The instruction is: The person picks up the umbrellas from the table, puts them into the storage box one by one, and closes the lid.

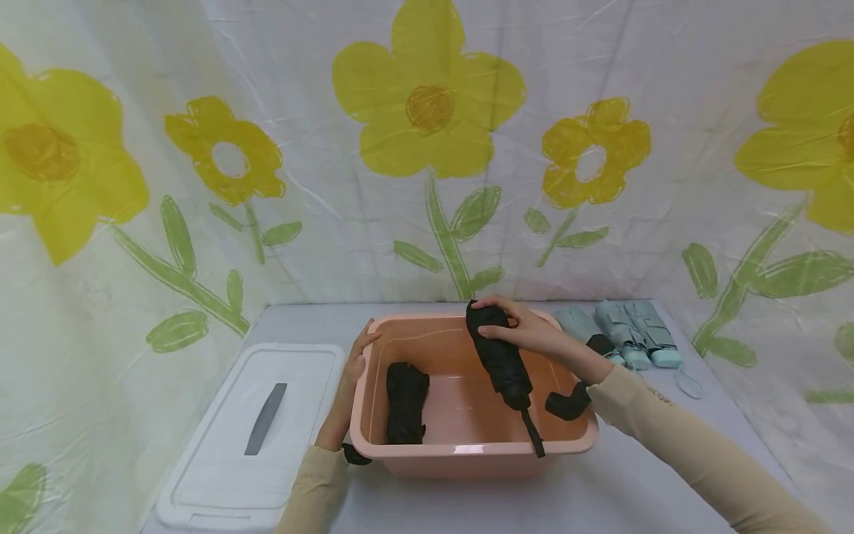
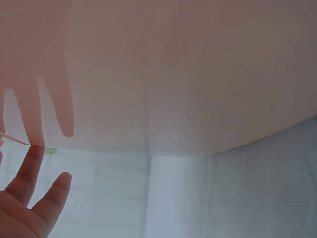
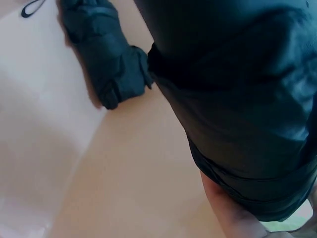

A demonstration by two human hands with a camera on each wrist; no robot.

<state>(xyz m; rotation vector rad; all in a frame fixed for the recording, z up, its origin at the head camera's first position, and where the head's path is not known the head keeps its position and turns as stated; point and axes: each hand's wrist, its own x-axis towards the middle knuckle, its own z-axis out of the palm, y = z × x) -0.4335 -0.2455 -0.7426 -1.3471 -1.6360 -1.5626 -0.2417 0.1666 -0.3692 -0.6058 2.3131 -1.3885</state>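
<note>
My right hand (image 1: 530, 326) grips a black folded umbrella (image 1: 500, 356) by its upper end, tilted above the right half of a pink plastic tub (image 1: 474, 449). Its strap hangs down over the tub's front rim. Inside the tub, along the left side, lies another black folded umbrella (image 1: 405, 404); the right wrist view shows it beyond the held umbrella (image 3: 237, 99). With fingers extended, my left hand (image 1: 356, 363) rests against the tub's left rim. In the left wrist view, fingers of the left hand (image 2: 29, 203) lie near the tub's pale wall (image 2: 148, 89).
A white lid (image 1: 220, 437) with a grey handle lies on the table left of the tub. Several light blue-green folded umbrellas (image 1: 634, 330) lie at the back right, partly hidden by the right arm. Behind the table hangs a flower-print curtain (image 1: 307, 245).
</note>
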